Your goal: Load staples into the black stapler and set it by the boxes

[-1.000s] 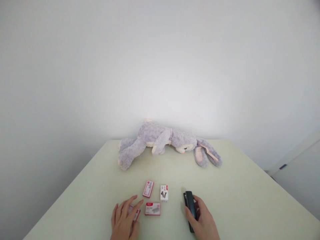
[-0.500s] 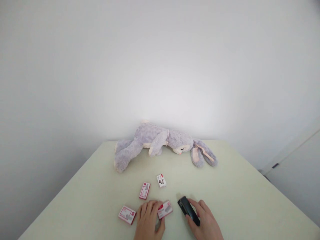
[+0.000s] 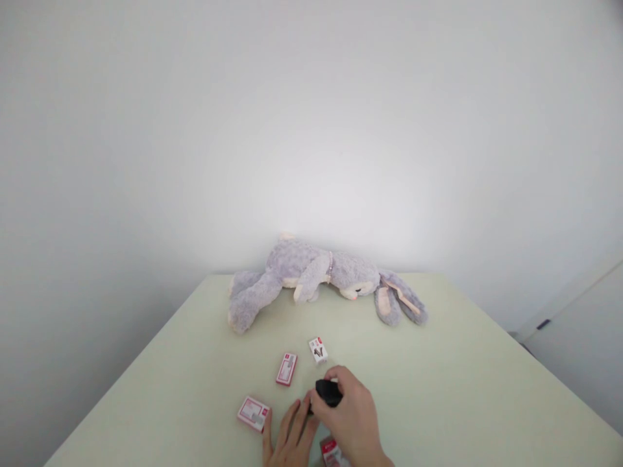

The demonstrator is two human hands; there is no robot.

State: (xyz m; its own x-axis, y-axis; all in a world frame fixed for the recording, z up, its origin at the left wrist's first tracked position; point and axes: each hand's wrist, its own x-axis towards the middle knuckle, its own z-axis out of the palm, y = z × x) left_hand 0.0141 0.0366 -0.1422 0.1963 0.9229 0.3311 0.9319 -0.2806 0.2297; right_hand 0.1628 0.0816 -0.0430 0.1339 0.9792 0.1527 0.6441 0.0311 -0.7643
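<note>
Stapler [image 3: 328, 392] now lifted in right hand [image 3: 351, 421]

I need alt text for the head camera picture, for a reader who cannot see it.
A person's right hand holds a black stapler above a pale green table, with the left hand flat beside it. Four small red and white boxes lie around the hands, one of them at the left. A grey plush rabbit lies on its side at the far edge.
</note>
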